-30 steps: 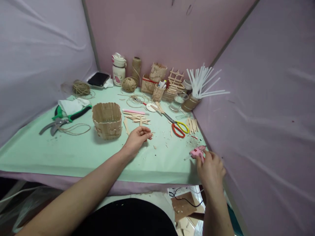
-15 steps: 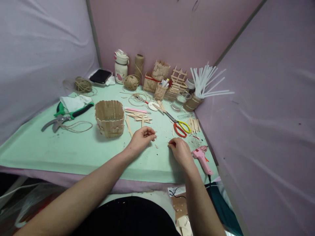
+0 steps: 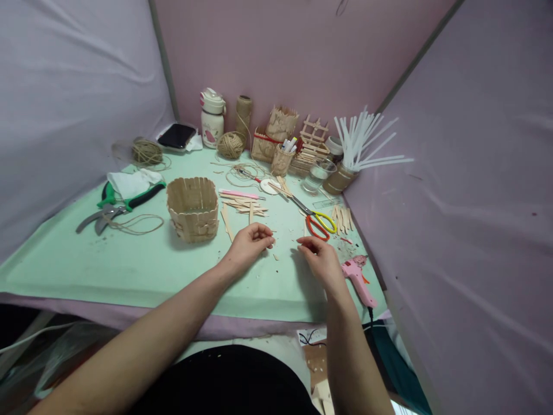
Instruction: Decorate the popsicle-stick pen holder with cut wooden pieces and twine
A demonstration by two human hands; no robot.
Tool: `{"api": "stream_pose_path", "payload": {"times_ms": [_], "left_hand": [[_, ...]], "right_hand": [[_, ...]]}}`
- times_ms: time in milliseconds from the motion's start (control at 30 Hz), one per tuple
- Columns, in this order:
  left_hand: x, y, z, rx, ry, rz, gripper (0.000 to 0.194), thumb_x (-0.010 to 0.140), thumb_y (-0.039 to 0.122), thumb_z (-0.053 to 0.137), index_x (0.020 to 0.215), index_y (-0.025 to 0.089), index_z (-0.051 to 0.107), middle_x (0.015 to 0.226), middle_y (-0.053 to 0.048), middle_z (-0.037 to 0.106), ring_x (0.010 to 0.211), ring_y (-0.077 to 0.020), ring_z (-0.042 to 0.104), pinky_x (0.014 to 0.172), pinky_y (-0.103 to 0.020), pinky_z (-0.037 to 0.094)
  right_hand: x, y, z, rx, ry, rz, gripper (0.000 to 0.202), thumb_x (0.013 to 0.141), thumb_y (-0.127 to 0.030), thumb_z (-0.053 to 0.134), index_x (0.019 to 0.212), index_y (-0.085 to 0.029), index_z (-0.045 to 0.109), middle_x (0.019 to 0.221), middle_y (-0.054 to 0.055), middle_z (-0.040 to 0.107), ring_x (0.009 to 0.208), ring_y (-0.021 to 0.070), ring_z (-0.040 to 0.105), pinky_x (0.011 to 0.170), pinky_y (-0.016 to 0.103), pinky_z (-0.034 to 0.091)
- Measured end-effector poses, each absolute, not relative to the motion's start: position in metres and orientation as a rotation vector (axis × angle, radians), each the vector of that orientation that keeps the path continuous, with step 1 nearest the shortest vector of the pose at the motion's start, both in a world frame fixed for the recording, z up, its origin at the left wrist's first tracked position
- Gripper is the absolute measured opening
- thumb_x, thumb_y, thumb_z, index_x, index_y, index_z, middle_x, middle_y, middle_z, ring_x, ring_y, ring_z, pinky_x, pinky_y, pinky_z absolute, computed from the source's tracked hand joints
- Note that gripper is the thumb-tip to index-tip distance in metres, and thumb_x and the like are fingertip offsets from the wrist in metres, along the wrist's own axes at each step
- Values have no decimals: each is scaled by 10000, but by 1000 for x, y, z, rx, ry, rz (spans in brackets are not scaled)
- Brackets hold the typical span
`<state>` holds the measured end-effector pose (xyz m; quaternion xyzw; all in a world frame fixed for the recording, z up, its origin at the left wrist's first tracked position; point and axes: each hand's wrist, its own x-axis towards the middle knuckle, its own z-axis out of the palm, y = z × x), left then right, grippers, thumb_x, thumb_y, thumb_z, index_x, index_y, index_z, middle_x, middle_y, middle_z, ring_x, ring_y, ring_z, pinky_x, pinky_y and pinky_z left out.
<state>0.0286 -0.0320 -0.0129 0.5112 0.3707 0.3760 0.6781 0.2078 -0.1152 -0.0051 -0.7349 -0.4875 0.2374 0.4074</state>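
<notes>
My left hand (image 3: 252, 245) rests over the table's middle, thumb and fingertips pinched together; what they hold, if anything, is too small to name. To its right, my right hand (image 3: 318, 256) hovers above the cloth, its thumb and forefinger slightly apart with nothing visible between them. A basket of wooden pieces (image 3: 193, 222) stands upright to the left of my left hand. Thin wooden sticks (image 3: 246, 205) lie in a loose pile beyond that hand. Scissors with red and yellow handles (image 3: 317, 222) lie just beyond my right hand, and a pink glue gun (image 3: 358, 280) is to its right.
Green-handled shears (image 3: 106, 216) lie at the left. Along the back stand a bottle (image 3: 212, 124), twine (image 3: 231, 145), small wooden baskets (image 3: 280, 124), a clear cup (image 3: 314, 180) and a holder of white sticks (image 3: 339, 180). A phone (image 3: 177, 136) is at the back left.
My right hand has risen slightly and moved a little to the right, its fingertips parting. My left hand keeps its pinch in nearly the same place. The view has shifted slightly.
</notes>
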Motion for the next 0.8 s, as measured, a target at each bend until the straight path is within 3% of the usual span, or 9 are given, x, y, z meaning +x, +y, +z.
{"api": "stream_pose_path", "payload": {"times_ms": [200, 800], "left_hand": [[28, -32, -15, 1118, 816, 832, 224, 651, 272, 749, 795, 175, 607, 673, 4, 636, 652, -129, 613, 605, -252, 456], [28, -31, -21, 1164, 867, 819, 213, 659, 228, 719, 818, 167, 590, 664, 7, 618, 613, -118, 583, 599, -255, 431]], "right_hand": [[201, -107, -3, -1663, -1087, 767, 332, 719, -432, 659, 880, -149, 722, 714, 41, 675, 632, 152, 565, 611, 285, 455], [167, -95, -4, -1580, -1046, 847, 222, 705, -341, 685, 813, -162, 757, 745, 42, 719, 689, 169, 601, 645, 284, 447]]}}
